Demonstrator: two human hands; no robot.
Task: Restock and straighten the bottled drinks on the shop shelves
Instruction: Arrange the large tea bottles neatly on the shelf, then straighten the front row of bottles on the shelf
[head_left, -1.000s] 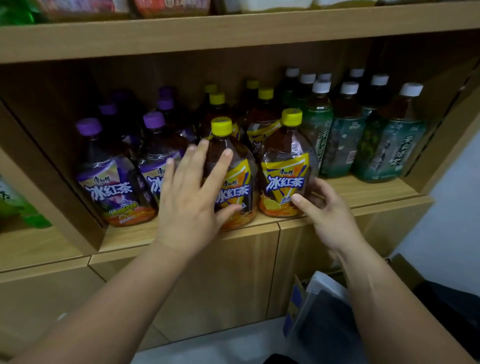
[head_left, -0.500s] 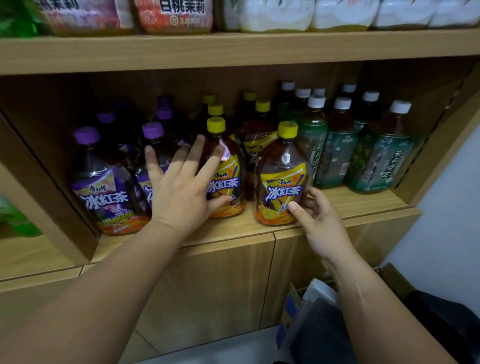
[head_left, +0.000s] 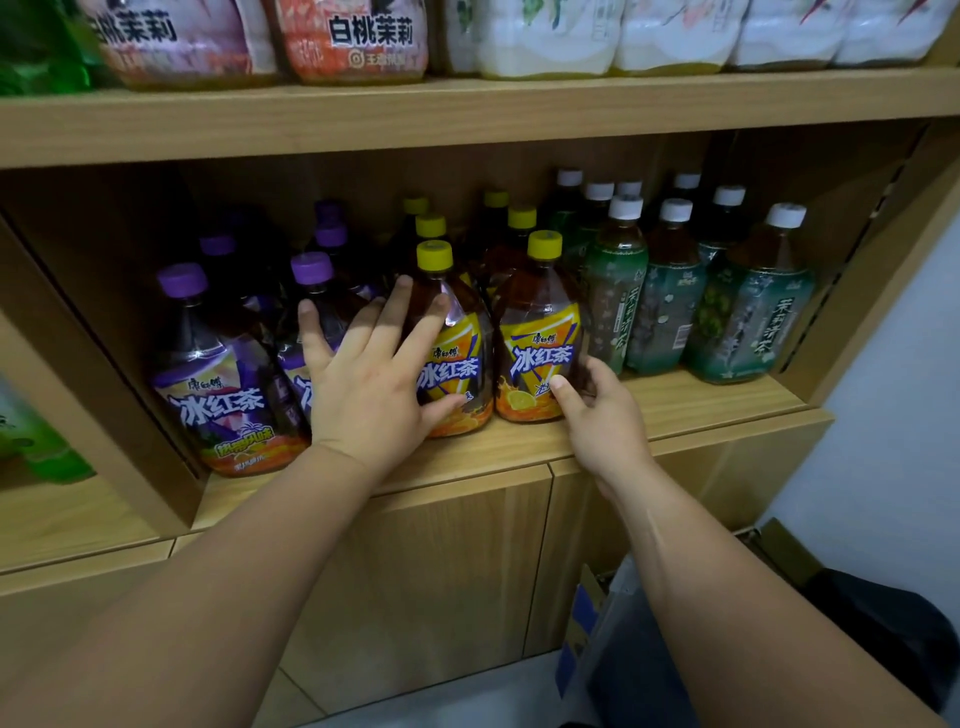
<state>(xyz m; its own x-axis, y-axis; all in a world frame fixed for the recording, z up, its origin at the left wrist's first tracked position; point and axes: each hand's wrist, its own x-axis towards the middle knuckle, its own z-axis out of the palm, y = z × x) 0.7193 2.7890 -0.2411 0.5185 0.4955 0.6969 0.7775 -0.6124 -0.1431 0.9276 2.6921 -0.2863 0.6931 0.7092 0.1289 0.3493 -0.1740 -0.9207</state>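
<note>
Rows of bottled tea stand on the wooden shelf (head_left: 701, 410). My left hand (head_left: 371, 374) lies flat with spread fingers across the front purple-capped bottle (head_left: 311, 296) and the left front yellow-capped iced tea bottle (head_left: 457, 358), pressing on both. My right hand (head_left: 597, 415) grips the base of the right front yellow-capped bottle (head_left: 540, 343), thumb on the label, fingers curled round its right side. Another purple-capped bottle (head_left: 213, 374) stands at the left front. Green-labelled bottles with white caps (head_left: 753, 312) fill the right side.
An upper shelf (head_left: 467, 111) carries more bottles with pink, orange and white labels. A wooden divider (head_left: 104, 364) bounds the compartment at left, a slanted panel (head_left: 883, 270) at right. Cabinet doors (head_left: 441, 582) lie below; a box and dark bag (head_left: 883, 623) sit on the floor.
The two front yellow-capped bottles have slid back from the shelf edge under my hands. My left hand has shifted slightly leftward onto the purple-capped bottle. The view has tilted up.
</note>
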